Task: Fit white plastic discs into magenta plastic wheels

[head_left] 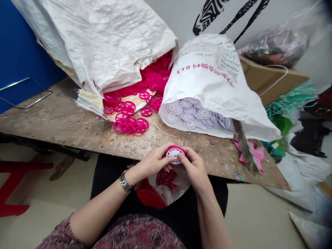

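Between my two hands is a round plastic disc (175, 154), white on its face with a pink rim around it. My left hand (155, 162) grips its left side, thumb on the white face. From the right, my right hand (195, 167) holds the same disc, its thumb pressing near the middle. The hands are just over the table's front edge. Beyond them lie pink spoked rings (131, 124), spilling from a large white woven sack (103, 41). Pale slotted discs (190, 112) fill the mouth of a second white sack (207, 76) with red print.
A worn wooden table (64, 117) carries the sacks. At its right stand a metal strip (246, 147), pink scraps (255, 152) and a cardboard box (275, 77). A bag with pink pieces (167, 178) hangs below my hands. A red stool (15, 183) is at the left.
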Demonstrator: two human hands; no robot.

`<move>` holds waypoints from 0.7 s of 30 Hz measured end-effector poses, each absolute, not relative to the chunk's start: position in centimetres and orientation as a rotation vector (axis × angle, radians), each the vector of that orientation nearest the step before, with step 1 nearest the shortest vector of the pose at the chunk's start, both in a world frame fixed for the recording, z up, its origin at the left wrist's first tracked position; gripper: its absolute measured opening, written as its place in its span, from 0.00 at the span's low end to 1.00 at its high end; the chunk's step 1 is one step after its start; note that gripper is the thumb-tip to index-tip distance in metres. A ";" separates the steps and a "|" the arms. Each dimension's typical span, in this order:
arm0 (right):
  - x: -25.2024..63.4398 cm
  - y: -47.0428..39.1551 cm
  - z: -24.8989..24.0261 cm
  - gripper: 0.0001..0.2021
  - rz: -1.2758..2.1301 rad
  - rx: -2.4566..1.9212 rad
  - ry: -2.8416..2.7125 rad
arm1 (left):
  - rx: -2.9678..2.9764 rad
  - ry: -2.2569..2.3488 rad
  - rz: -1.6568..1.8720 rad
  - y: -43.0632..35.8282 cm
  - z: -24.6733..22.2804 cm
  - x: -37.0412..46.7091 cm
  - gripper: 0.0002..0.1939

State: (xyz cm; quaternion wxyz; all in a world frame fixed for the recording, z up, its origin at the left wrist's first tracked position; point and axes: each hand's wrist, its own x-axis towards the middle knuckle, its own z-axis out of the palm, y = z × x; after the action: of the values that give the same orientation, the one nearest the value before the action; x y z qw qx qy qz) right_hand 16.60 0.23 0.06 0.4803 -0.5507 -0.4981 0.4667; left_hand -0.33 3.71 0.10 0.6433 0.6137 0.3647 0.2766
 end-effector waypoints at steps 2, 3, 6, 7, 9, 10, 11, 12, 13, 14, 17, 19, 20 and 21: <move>16.5 -0.1 0.0 0.10 1.142 -1.338 -1.254 | 1.359 0.849 0.647 3.5 -0.1 -0.3 0.23; 16.5 -0.3 -0.1 0.11 1.127 -1.341 -1.271 | 1.369 0.860 0.653 3.4 -0.2 -0.2 0.23; 16.5 -1.0 -0.4 0.10 1.062 -1.348 -1.283 | 1.492 0.878 0.644 2.9 -0.3 0.0 0.23; 16.6 -1.2 -0.5 0.09 1.048 -1.347 -1.283 | 1.561 0.873 0.648 2.8 -0.2 0.0 0.23; 16.9 -1.7 -0.4 0.09 1.033 -1.355 -1.299 | 1.740 0.843 0.664 2.8 0.1 -0.2 0.23; 17.1 -2.0 -0.3 0.09 1.031 -1.367 -1.326 | 1.849 0.818 0.659 2.9 0.3 -0.4 0.22; 17.4 -2.2 -0.2 0.09 1.030 -1.384 -1.370 | 1.963 0.791 0.641 3.2 0.7 -0.7 0.22; 17.7 -2.5 -0.2 0.09 1.032 -1.406 -1.432 | 2.071 0.769 0.616 3.5 1.0 -1.0 0.21; 18.0 -2.9 -0.2 0.09 1.031 -1.432 -1.506 | 2.168 0.759 0.591 4.0 1.4 -1.4 0.20; 18.2 -3.2 -0.2 0.09 1.021 -1.464 -1.584 | 2.254 0.772 0.580 4.6 1.9 -1.8 0.20; 18.8 -4.2 -0.7 0.08 0.938 -1.551 -1.783 | 2.465 0.956 0.684 7.3 2.8 -3.0 0.18; 18.9 -4.8 -1.2 0.09 0.859 -1.579 -1.866 | 2.587 1.153 0.724 9.7 3.2 -3.7 0.16; 18.9 -4.9 -1.4 0.10 0.823 -1.583 -1.903 | 2.641 1.254 0.711 11.0 3.3 -4.0 0.15; 18.9 -5.1 -1.6 0.10 0.789 -1.584 -1.941 | 2.676 1.375 0.673 12.3 3.3 -4.2 0.14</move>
State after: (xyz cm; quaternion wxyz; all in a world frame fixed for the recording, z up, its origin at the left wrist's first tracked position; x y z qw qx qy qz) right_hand 18.88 -5.09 -1.57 0.2545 -0.5833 -0.7146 0.2904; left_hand -4.25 12.26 3.27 0.0293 0.8677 0.4456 0.2183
